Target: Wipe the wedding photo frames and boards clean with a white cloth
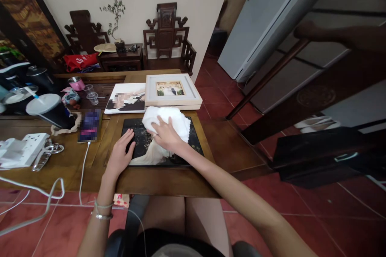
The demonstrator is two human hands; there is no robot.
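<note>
A dark, glossy photo panel lies flat on the wooden table, with a pale, flowing dress-like shape across its lower part. My right hand presses a folded white cloth onto the panel's upper middle, fingers over the fabric. The cloth and hand hide much of the picture. At the panel's left edge rests my left hand, fingers stretched out and nothing held. Just beyond the panel are a white-framed picture and, left of it, a print partly pixelated.
To the left, a phone on a white cable, a lidded cup with a straw, a power strip and a clear hair claw occupy the table. A dark wooden chair stands beyond; a black case is at right.
</note>
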